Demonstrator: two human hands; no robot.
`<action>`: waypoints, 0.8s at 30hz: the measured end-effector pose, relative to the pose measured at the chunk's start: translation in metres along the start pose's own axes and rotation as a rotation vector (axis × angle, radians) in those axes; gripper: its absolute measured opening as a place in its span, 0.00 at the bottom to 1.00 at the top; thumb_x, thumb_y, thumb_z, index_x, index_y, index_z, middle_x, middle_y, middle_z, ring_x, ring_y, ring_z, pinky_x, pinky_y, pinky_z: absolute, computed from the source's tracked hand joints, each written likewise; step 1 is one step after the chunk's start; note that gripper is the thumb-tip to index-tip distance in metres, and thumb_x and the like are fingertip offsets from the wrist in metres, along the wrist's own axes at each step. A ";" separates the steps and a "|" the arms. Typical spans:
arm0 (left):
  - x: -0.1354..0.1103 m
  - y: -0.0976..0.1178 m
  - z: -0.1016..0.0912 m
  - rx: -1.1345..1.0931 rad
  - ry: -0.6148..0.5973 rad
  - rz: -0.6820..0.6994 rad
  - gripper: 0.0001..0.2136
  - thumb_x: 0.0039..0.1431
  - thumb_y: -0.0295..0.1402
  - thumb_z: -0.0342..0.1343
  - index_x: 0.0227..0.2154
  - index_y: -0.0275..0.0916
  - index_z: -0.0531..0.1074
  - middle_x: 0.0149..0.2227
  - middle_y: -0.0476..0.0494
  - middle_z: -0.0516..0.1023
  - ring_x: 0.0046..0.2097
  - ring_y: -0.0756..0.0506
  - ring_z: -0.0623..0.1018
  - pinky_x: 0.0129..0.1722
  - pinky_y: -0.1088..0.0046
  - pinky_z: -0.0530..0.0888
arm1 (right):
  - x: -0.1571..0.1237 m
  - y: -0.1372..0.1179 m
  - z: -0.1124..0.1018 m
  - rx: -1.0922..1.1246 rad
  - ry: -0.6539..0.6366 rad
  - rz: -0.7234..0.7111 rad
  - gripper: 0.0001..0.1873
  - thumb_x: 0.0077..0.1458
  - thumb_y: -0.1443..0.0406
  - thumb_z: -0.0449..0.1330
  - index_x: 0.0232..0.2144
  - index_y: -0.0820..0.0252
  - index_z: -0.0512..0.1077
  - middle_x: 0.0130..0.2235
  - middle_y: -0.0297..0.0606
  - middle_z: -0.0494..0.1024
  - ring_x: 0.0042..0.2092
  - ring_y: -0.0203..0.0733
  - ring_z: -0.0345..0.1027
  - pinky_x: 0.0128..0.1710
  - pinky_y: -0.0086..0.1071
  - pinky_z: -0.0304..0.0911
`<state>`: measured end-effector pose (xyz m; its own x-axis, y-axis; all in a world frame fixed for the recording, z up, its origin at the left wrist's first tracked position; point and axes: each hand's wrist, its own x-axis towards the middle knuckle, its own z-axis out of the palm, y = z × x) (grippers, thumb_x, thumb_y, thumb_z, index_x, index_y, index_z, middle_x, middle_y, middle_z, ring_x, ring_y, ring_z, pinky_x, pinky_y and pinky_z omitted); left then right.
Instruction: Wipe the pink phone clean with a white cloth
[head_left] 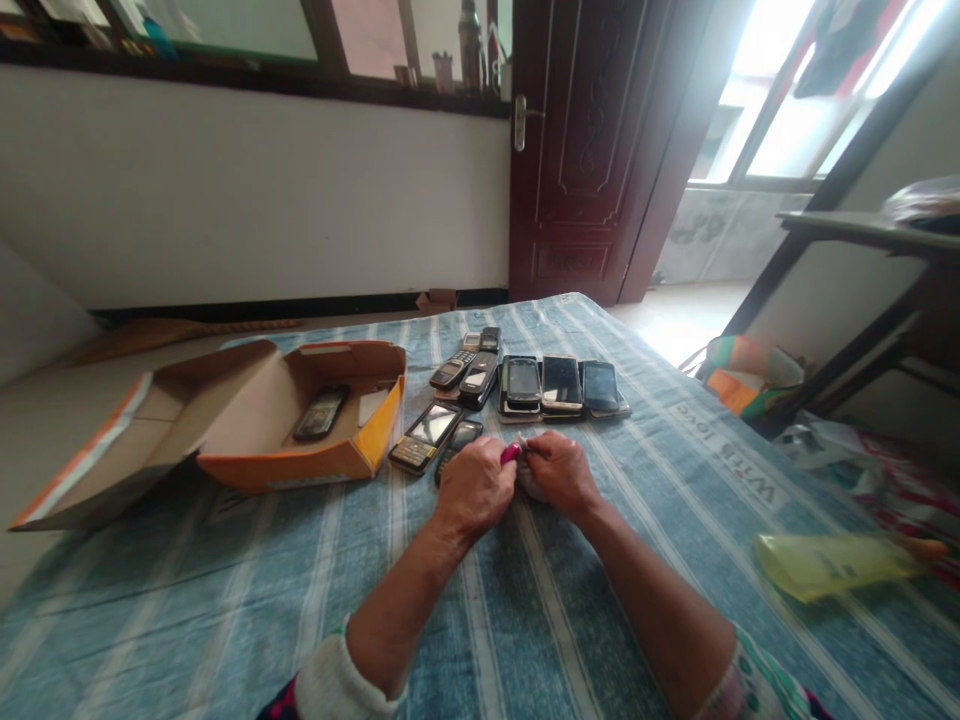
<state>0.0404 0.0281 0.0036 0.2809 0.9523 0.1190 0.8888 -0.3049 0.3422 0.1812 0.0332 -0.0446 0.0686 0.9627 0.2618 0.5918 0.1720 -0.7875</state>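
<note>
My left hand (pixel 474 487) and my right hand (pixel 559 472) meet knuckle to knuckle on a blue striped cloth (pixel 525 600). Both are closed around a small pink object (pixel 511 453) with a bit of white beside it; I cannot make out what it is. Just beyond my hands lie several mobile phones: a gold keypad phone (pixel 425 436), a dark phone (pixel 462 437), a cluster of old keypad phones (pixel 469 372) and a row of three touchscreen phones (pixel 561 385).
An open orange cardboard box (pixel 300 420) at the left holds one dark phone (pixel 320 412). A yellow-green plastic bottle (pixel 832 562) lies at the right. A dark wooden door (pixel 585 150) stands behind, and a metal frame (pixel 862 300) at the right.
</note>
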 end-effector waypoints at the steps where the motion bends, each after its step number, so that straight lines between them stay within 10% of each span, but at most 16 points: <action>1: -0.001 -0.002 0.000 -0.083 0.056 0.028 0.07 0.60 0.30 0.51 0.33 0.37 0.74 0.36 0.42 0.78 0.38 0.44 0.78 0.38 0.70 0.71 | 0.001 -0.001 -0.002 0.036 0.027 0.013 0.11 0.51 0.70 0.56 0.26 0.57 0.79 0.27 0.33 0.74 0.31 0.37 0.68 0.31 0.28 0.57; 8: -0.011 -0.008 0.001 -0.476 0.357 0.219 0.07 0.59 0.30 0.52 0.36 0.36 0.73 0.36 0.43 0.77 0.39 0.46 0.77 0.41 0.71 0.73 | 0.005 -0.012 -0.021 0.208 0.189 -0.067 0.09 0.53 0.67 0.57 0.32 0.57 0.79 0.31 0.35 0.76 0.34 0.38 0.69 0.34 0.29 0.62; 24: -0.054 -0.026 -0.018 -0.391 0.424 0.260 0.08 0.62 0.30 0.50 0.39 0.35 0.72 0.39 0.39 0.78 0.43 0.44 0.78 0.44 0.70 0.74 | -0.048 -0.079 -0.010 -0.298 0.109 -0.708 0.15 0.66 0.69 0.46 0.39 0.62 0.73 0.36 0.43 0.72 0.39 0.42 0.66 0.40 0.34 0.64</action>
<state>-0.0048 -0.0154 0.0054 0.2304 0.7845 0.5758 0.5901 -0.5831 0.5584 0.1393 -0.0281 0.0102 -0.3374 0.6155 0.7122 0.7138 0.6605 -0.2327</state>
